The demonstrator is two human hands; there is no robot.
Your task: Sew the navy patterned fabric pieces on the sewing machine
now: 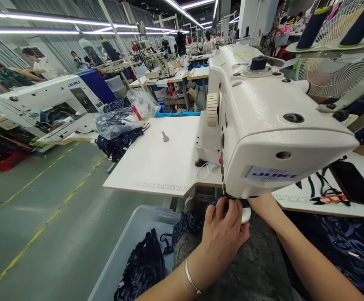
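My left hand (221,225), with a silver bangle on the wrist, is at the needle end of a white JUKI sewing machine (282,138). Its bent fingers grip dark navy patterned fabric (188,223) against the narrow arm (246,215) under the head. The fabric hangs down to the left over my lap. My right hand (260,203) reaches in beneath the machine head from the right; the head hides its fingers, so I cannot see what they touch.
A clear plastic bin (132,234) holding navy garments (144,263) stands at lower left. On the white table (160,163) lies a small metal piece (165,136), with a plastic bag (116,123) beyond. Orange thread snips (332,197) and a phone (356,184) lie right.
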